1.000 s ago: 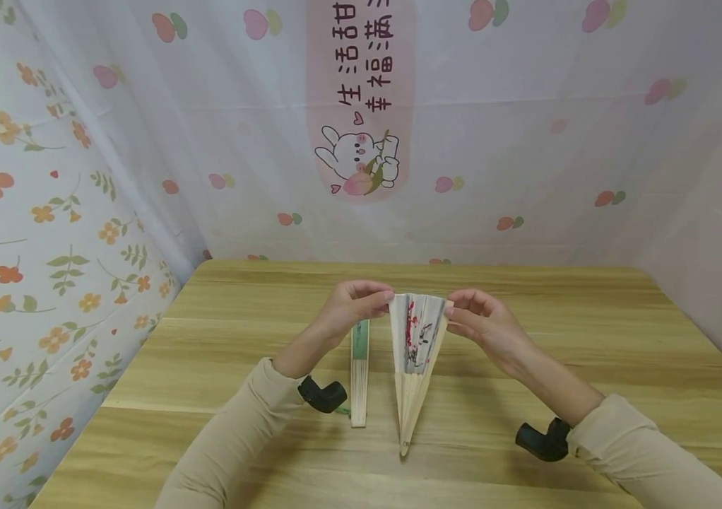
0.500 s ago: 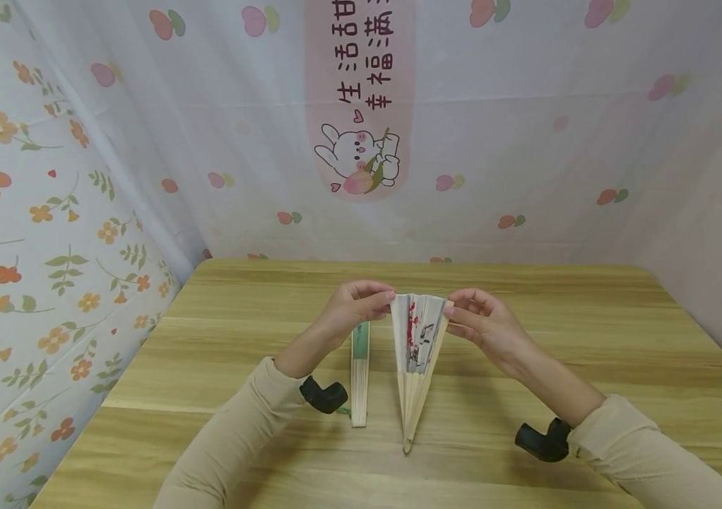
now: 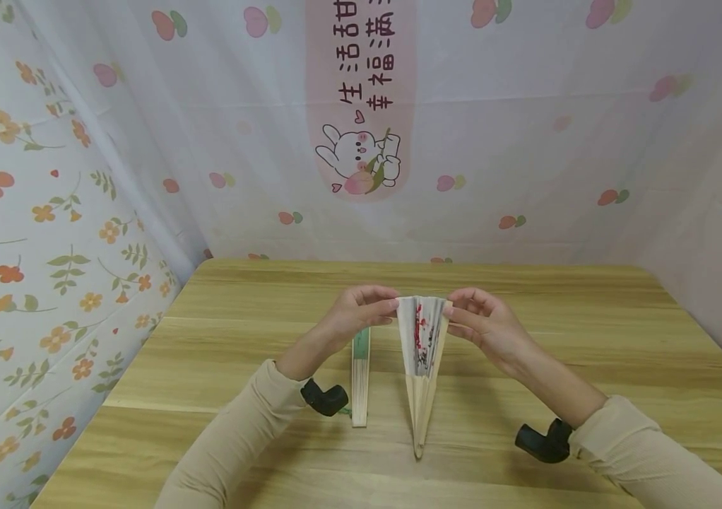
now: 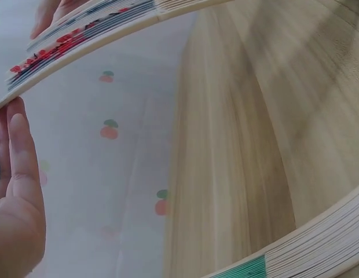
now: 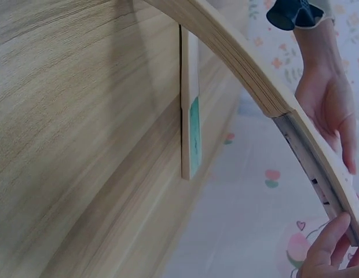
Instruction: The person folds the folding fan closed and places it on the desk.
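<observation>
A folding fan (image 3: 423, 346) with pale wooden ribs and a white leaf painted with red blossoms is spread partway, its pivot end pointing toward me. My left hand (image 3: 364, 311) pinches the leaf's upper left corner. At the upper right corner my right hand (image 3: 488, 325) pinches the outer rib between thumb and fingers. In the left wrist view the pleats of the painted fan (image 4: 81, 43) show edge-on between both hands. A second folding fan (image 3: 360, 382), green-leaved and folded, lies on the table just left of it, its top partly hidden behind my left hand.
The wooden table (image 3: 240, 318) reaches back to a white curtain (image 3: 494, 127) printed with fruit and a rabbit. A floral curtain (image 3: 49, 283) hangs along the left side. Black wrist mounts (image 3: 542, 440) stick out below both forearms.
The left hand has shifted slightly right toward the right hand, narrowing the painted fan's spread. The fan's pivot end has swung a little right. The right hand has barely moved.
</observation>
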Demonstrator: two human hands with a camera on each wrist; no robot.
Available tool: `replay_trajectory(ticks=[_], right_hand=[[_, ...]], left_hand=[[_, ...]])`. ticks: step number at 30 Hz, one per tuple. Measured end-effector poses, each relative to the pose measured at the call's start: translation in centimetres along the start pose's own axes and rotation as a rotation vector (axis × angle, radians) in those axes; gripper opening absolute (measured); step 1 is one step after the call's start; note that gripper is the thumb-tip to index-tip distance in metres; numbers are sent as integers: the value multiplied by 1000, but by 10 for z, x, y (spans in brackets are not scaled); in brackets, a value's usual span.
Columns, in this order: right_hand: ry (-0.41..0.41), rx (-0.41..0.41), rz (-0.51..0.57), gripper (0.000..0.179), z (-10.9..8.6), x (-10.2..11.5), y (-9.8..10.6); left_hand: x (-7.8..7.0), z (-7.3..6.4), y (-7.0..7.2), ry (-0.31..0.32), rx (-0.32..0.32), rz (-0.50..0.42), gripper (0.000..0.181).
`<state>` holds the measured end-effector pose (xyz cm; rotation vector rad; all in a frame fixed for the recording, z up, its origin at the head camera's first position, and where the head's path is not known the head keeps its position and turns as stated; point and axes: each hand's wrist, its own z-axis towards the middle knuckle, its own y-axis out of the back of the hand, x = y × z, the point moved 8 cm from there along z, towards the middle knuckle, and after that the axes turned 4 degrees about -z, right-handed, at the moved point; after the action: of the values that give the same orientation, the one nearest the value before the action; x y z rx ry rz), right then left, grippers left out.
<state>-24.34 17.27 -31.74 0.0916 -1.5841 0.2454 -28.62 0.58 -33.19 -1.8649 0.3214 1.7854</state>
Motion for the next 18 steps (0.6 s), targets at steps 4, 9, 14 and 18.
replay_trajectory(ticks=[4, 9, 14, 18], right_hand=[[6, 2, 5, 10, 0, 1, 0], [2, 1, 7, 10, 0, 1, 0], [-7, -5, 2, 13, 0, 1, 0], [-20, -7, -3, 24, 1, 0, 0]], left_hand=[[5, 0, -4, 14, 44, 19, 20], [10, 0, -7, 23, 69, 43, 26], [11, 0, -11, 27, 102, 50, 29], [9, -2, -14, 22, 124, 59, 29]])
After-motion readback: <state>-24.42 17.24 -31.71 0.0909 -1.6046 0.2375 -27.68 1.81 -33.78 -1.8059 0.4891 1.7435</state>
